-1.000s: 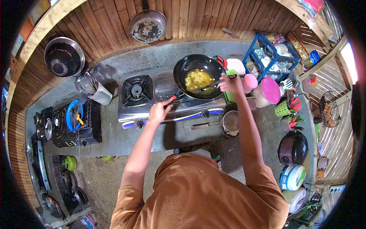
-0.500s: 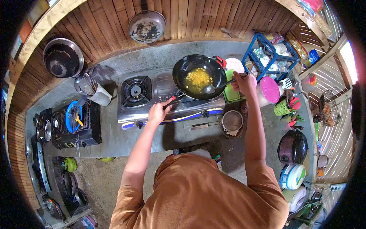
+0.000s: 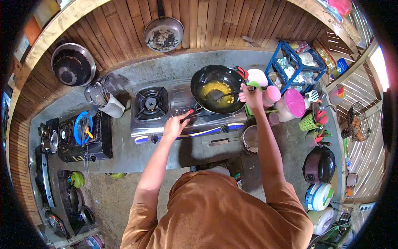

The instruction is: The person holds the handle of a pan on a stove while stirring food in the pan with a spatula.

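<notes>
A black wok (image 3: 200,78) sits on the right burner of the two-burner gas stove (image 3: 178,124). Small yellow pieces of food (image 3: 222,87) lie in oil at its bottom. My left hand (image 3: 175,125) is closed around the wok's handle (image 3: 195,110), near its red part. Above the wok's right rim, my right hand (image 3: 251,98) grips a long-handled metal spatula (image 3: 232,93). The spatula's head is down in the oil, touching or close to the food. The left burner (image 3: 151,103) carries no pan.
A round strainer (image 3: 251,138) rests on the counter below the stove's right end. Pink-lidded containers (image 3: 294,103) and a blue rack (image 3: 296,62) stand to the right. At left are a utensil holder (image 3: 113,108) and another stove (image 3: 101,143) bearing a blue plate (image 3: 78,128).
The spatula head has moved left from the wok's right side into the middle of the oil, and the food is pushed upward into an arc. My right hand has shifted slightly left and down.
</notes>
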Available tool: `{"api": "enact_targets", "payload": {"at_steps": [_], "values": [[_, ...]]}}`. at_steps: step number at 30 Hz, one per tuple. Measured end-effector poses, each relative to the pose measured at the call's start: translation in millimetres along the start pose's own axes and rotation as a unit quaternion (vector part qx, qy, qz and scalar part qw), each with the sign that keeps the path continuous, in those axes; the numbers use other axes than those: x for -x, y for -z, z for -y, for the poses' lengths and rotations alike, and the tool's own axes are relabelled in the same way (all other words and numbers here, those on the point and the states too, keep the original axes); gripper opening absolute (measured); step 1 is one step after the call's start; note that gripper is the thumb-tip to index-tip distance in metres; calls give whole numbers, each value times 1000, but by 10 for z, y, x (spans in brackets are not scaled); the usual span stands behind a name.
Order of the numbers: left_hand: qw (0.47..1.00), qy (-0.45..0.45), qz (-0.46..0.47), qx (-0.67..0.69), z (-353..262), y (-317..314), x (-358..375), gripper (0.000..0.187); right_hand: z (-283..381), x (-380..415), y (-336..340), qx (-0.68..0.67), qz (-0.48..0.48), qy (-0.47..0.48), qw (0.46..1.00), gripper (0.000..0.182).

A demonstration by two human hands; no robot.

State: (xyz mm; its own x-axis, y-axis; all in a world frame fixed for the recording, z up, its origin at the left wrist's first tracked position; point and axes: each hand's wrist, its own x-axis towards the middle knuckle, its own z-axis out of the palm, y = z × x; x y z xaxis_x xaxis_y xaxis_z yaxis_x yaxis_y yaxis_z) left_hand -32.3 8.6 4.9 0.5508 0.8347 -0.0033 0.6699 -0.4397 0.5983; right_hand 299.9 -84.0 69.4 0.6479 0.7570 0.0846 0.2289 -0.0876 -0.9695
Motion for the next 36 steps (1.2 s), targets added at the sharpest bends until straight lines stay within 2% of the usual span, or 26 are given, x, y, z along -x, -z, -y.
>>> {"api": "enact_targets", "payload": {"at_steps": [2,4,6,8,11,14,16,18,19,20,23,26,27,28,31,36], "values": [[999,-30,-23,9,82,-76,-20,39,-8,-36,93,2,-13,16,1000,36],[1000,-22,-15,2,2,-4,5,39,138,-40,234,-28,2,-17,999,35],[1000,-15,-6,-6,-58,37,27,39,319,39,355,27,-25,-10,999,38],[1000,14,22,-10,-73,62,14,38,374,0,489,156,-18,-55,986,41],[1000,-12,-4,-3,-5,9,2,37,436,56,559,136,4,-58,989,44],[1000,17,22,-6,-101,92,25,38,395,64,512,140,16,-81,987,43],[1000,-2,7,4,-59,53,22,38,337,51,442,151,14,-90,984,42],[1000,-20,-8,13,-55,51,29,38,222,18,371,89,9,-95,991,40],[1000,6,13,6,-92,86,27,38,89,-53,346,33,33,-80,996,40],[999,30,34,-1,-117,113,20,39,-46,-103,329,33,34,-79,996,40],[1000,6,14,-1,-58,47,7,39,-36,-33,173,19,32,-66,997,40],[1000,-12,-2,5,-28,20,9,39,30,31,138,3,-8,-38,999,39],[1000,-11,-6,5,-22,24,7,39,74,71,155,19,-35,6,999,41],[1000,-16,-9,5,-16,23,14,39,138,70,197,19,-32,8,999,41],[1000,-3,9,-1,-59,63,14,38,255,28,439,185,-36,2,982,44],[999,17,30,-3,-51,58,8,38,568,92,562,184,-15,-24,983,45]]}}
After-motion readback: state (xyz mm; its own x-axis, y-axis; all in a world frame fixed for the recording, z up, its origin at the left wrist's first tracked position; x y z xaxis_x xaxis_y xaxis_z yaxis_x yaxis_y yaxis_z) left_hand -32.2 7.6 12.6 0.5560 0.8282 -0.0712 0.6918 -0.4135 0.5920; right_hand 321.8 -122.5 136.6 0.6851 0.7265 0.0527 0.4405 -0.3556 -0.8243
